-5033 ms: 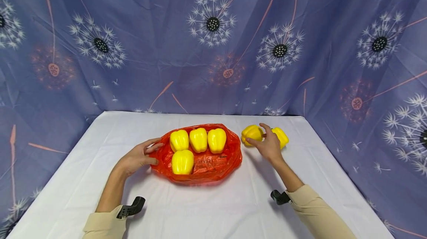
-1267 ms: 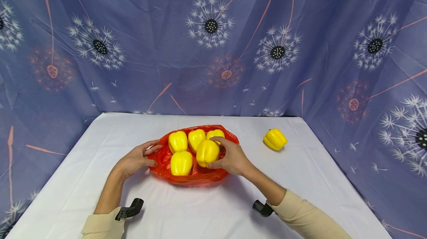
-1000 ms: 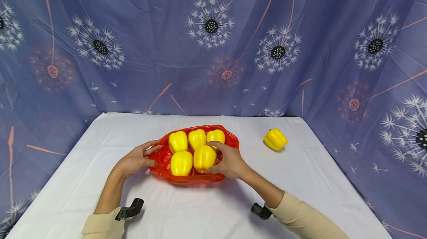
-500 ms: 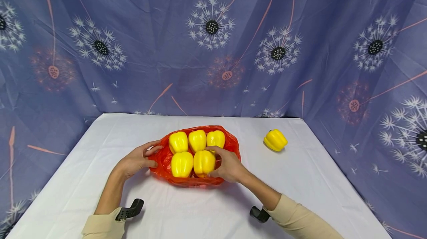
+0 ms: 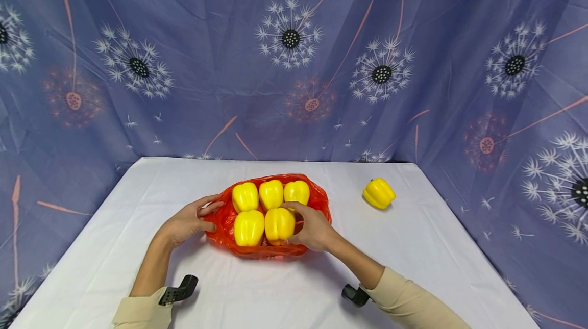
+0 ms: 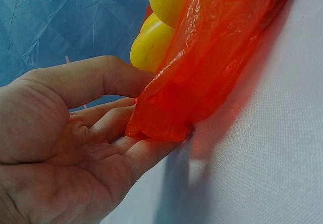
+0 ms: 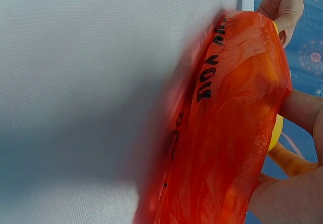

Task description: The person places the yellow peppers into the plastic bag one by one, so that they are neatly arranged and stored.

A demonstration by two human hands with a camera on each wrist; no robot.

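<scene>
A red plastic bag (image 5: 317,196) lies spread open on the white-covered table, with several yellow bell peppers (image 5: 245,196) standing inside in two rows. My left hand (image 5: 186,223) holds the bag's left edge; in the left wrist view the thumb lies over the red film (image 6: 202,77) and the fingers are beneath it. My right hand (image 5: 313,227) grips the front-right bell pepper (image 5: 278,226) inside the bag, thumb at the front and fingers behind. In the right wrist view the bag's wall (image 7: 237,118) hides most of that pepper. One yellow bell pepper (image 5: 379,193) lies outside, to the right.
A white cloth (image 5: 257,298) covers the table. Blue curtains (image 5: 220,64) with dandelion prints hang behind it and at both sides. Black camera mounts (image 5: 181,289) sit on both wrists, low over the tabletop.
My right hand has taken one bell pepper from the right side, carried it left and lowered it into the bag's front row. The left hand has stayed at the bag's edge.
</scene>
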